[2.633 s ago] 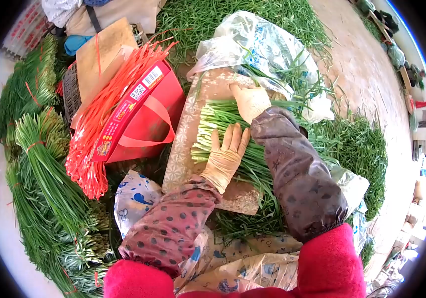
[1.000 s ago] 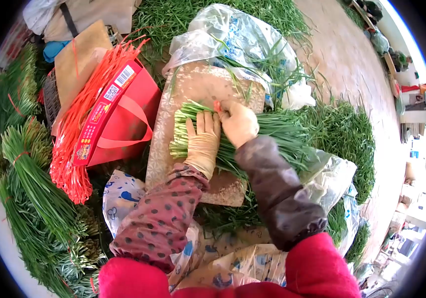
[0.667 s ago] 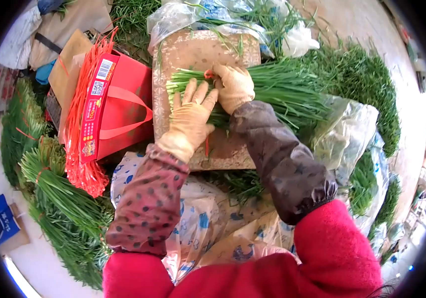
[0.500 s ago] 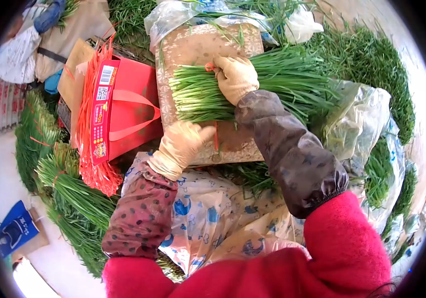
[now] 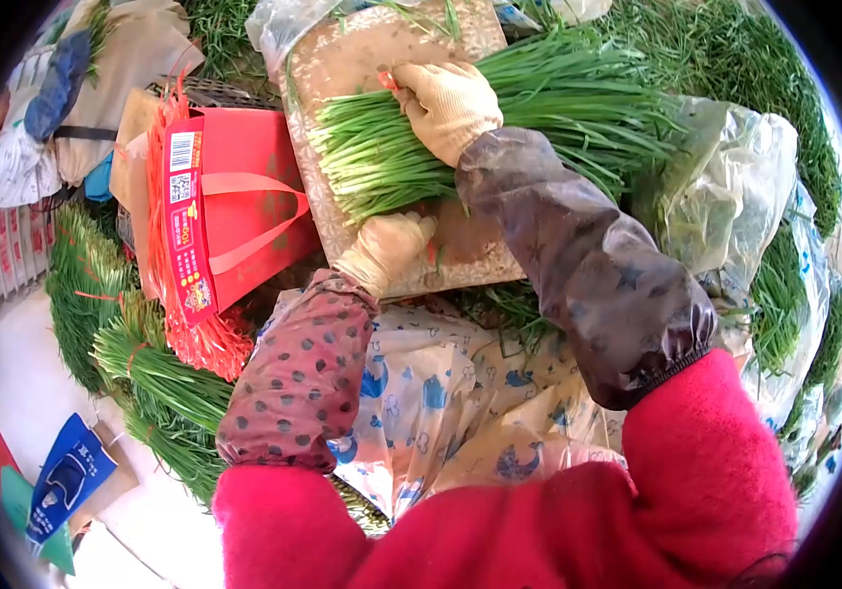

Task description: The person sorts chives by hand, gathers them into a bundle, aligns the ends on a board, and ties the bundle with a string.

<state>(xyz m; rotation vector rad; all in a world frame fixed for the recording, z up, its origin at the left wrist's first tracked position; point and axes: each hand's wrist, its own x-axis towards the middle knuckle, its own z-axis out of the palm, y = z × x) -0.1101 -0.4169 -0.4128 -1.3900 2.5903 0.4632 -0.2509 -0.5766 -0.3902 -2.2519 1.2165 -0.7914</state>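
A thick bundle of green chives (image 5: 578, 108) lies across a worn board (image 5: 342, 59), its pale cut ends to the left. My right hand (image 5: 447, 106), in a beige glove, rests over the far side of the bundle, thumb and fingers closed on one end of a red tie (image 5: 387, 80). At the bundle's near edge, my gloved left hand (image 5: 386, 250) is closed with fingers curled. A short bit of red shows beside its fingertips, where the tie's other end comes out. Chives hide the tie's middle.
A red bag (image 5: 259, 216) holding many red ties (image 5: 210, 344) stands left of the board. Tied chive bundles (image 5: 161, 363) lie beyond it. Clear plastic bags (image 5: 725, 187) and loose greens (image 5: 735, 59) sit at right. Patterned plastic sheeting (image 5: 440, 393) covers the near side.
My left hand has gone from stretched fingers beside the hanging tie to a closed grip at the bundle's edge. My right hand has drawn its tie end slightly left. The view has shifted.
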